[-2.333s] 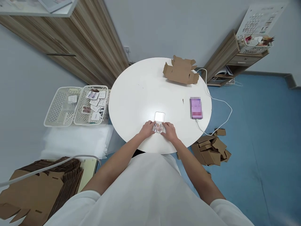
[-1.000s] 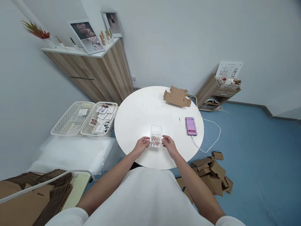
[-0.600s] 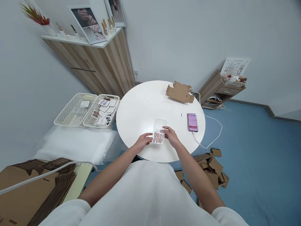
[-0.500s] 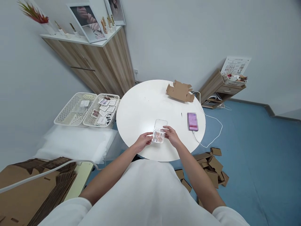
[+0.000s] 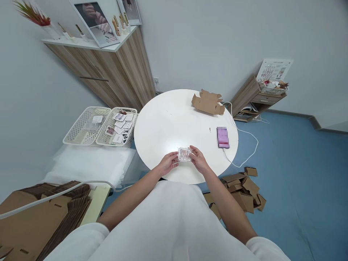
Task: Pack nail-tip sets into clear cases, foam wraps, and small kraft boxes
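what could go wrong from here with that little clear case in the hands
The small, clear plastic, rectangular case is held at its sides by the left hand and right hand, so it might slip if either grip loosens.

The thin white cable loops beyond the table's edge; a snag could drag the flat rectangular device with a purple screen.

The heap of brown cardboard boxes on the floor may trip someone stepping right.

Just below frame centre | clear case: now one compact rectangle, earlier spread open in two halves | contents: paler, less distinct
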Demonstrator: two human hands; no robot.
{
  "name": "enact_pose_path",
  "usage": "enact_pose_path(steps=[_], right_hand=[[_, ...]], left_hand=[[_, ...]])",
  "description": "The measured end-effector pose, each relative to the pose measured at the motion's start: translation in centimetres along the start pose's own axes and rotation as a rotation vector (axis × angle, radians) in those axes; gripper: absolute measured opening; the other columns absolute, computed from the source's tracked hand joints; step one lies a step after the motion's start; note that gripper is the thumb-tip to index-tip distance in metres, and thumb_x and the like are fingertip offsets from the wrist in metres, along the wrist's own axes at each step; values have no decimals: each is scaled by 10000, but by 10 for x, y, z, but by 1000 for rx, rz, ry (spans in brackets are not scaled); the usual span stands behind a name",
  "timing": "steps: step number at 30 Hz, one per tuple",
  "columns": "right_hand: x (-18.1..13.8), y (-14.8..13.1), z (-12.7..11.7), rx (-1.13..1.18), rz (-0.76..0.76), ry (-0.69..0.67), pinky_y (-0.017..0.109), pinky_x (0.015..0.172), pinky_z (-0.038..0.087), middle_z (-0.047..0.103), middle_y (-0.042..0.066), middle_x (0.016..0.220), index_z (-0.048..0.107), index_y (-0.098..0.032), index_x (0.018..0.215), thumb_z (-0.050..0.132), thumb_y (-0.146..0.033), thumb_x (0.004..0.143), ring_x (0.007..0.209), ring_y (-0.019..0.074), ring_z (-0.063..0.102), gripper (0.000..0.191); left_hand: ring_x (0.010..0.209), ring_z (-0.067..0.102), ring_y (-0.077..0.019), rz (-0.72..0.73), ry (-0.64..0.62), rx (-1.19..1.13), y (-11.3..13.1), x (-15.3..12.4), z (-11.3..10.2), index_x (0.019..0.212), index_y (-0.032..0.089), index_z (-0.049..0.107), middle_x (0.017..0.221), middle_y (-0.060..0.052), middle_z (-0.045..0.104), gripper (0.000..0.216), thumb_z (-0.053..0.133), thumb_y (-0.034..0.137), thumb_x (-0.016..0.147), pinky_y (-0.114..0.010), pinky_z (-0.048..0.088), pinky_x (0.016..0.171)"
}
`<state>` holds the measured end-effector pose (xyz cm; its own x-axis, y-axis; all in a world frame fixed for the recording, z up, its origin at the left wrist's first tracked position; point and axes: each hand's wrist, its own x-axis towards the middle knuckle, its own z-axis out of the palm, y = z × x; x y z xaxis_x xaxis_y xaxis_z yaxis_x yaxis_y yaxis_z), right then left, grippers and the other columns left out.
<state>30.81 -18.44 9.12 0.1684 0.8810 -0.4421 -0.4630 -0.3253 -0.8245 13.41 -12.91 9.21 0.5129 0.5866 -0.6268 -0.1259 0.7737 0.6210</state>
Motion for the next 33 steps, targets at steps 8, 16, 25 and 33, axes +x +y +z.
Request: enact_pose_path(steps=[8,16,25,33], right_hand=[[-3,2,4,8,-28,47,287,758,487,501,37,1222,465,-305,1163,670,-291,621,994,171,554,580],[-18,10,2,-12,103,84,335,760,512,615,28,885,548,-227,997,658,-363,667,782,149,614,373],[-10,16,8,-145,40,190,324,729,506,563,-32,636,540,-192,913,696,-326,605,689,138,596,370],[-5,20,19,-151,17,145,342,778,489,557,-30,739,461,-230,1038,661,-351,642,755,144,600,460]], left_hand=[[769,597,-132,28,12,250,-1,-5,-2,1018,181,569,873,-60,626,421,681,368,658,-270,441,695],[745,592,-128,124,28,389,0,-8,-6,988,156,584,852,-58,635,419,663,402,659,-274,419,700],[627,546,-124,210,83,605,-6,-2,-11,999,126,579,728,-54,647,409,610,396,693,-271,416,625],[882,564,-171,425,129,807,10,-9,-30,1201,230,484,1100,-83,565,554,621,403,693,-320,444,792]])
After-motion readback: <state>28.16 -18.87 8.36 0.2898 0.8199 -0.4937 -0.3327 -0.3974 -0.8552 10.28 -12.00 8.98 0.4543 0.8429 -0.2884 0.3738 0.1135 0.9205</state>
